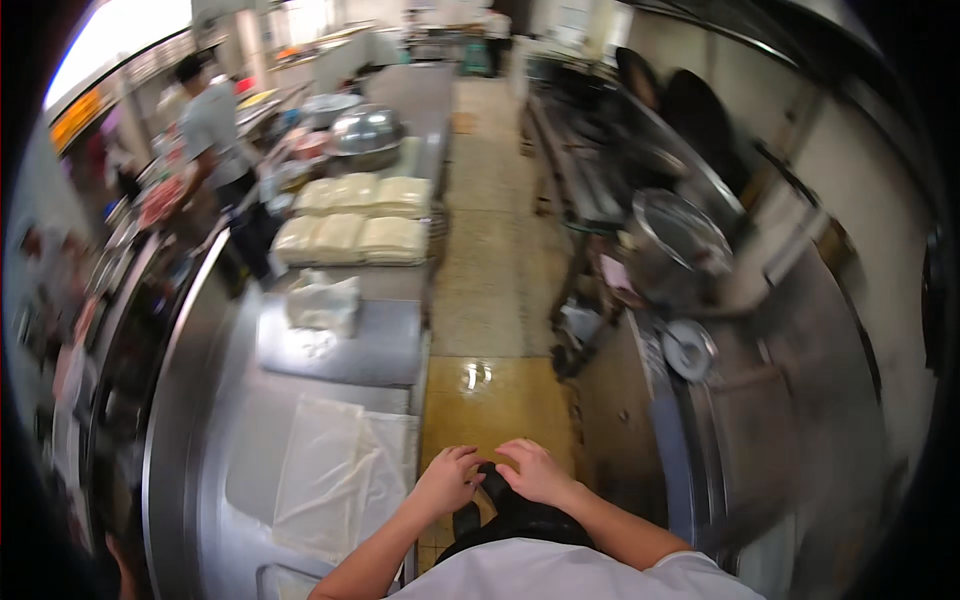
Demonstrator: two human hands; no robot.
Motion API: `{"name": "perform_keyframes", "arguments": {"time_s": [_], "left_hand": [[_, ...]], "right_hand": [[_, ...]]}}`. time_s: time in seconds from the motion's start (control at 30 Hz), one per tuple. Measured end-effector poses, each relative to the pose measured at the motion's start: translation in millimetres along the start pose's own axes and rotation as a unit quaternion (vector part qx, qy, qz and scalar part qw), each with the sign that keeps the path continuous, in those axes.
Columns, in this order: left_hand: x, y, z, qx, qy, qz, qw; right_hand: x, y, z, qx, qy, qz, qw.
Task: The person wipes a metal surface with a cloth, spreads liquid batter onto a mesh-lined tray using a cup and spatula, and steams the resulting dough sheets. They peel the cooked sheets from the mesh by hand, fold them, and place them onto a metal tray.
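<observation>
A long steel desk (205, 440) took up the left side, running away along a yellowish floor (490, 395). Pale, plump packs (350, 238) sat in rows farther up the desk. Nearest the person, a translucent sheet (315, 485) lay creased on the desk's near part, partly overlapping another pale sheet (388, 465) at the desk's right edge; whether they were film or fine cloth could not be told. Both looked light, limp and easily wrinkled, probably a little slippery; a corner or free edge, pinched with each hand spread well apart, seemed the best hold, since a grip in the middle would likely bunch them.

Beyond them was a flat metal panel (385, 345), with a crumpled white bag (325, 300) on it. Smallest of these were the person's own hands, held in front of the waist above the floor, close together. The left hand (452, 482) was loosely curled, nearest the sheets, with nothing visible in it. The right hand (538, 474) had its fingers bent and parted, and it too appeared to hold nothing.
</observation>
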State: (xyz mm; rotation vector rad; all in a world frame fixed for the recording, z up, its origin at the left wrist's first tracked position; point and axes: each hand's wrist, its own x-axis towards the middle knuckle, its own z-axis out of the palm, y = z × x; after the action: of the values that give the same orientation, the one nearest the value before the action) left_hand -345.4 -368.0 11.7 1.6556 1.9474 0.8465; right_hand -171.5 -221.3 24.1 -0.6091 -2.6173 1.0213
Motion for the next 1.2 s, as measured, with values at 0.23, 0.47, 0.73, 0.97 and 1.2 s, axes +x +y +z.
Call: {"name": "perform_keyframes", "arguments": {"time_s": [0.23, 0.47, 0.73, 0.97, 1.2], "left_hand": [[34, 98, 84, -0.044, -0.146, 0.152, 0.977], [46, 217, 194, -0.058, -0.256, 0.293, 0.919], [38, 392, 377, -0.073, -0.358, 0.427, 0.827], [20, 538, 572, -0.015, -0.418, 0.475, 0.774], [20, 582, 717, 0.174, -0.284, 0.594, 0.733]], "right_hand": [[-157, 9, -47, -0.014, 0.145, 0.188, 0.971], [-322, 37, -83, -0.054, 0.318, 0.295, 0.900], [-578, 82, -147, -0.077, 0.488, 0.495, 0.715], [-834, 147, -168, -0.181, 0.494, 0.657, 0.539], [-964, 196, -144, -0.337, 0.375, 0.693, 0.514]]}}
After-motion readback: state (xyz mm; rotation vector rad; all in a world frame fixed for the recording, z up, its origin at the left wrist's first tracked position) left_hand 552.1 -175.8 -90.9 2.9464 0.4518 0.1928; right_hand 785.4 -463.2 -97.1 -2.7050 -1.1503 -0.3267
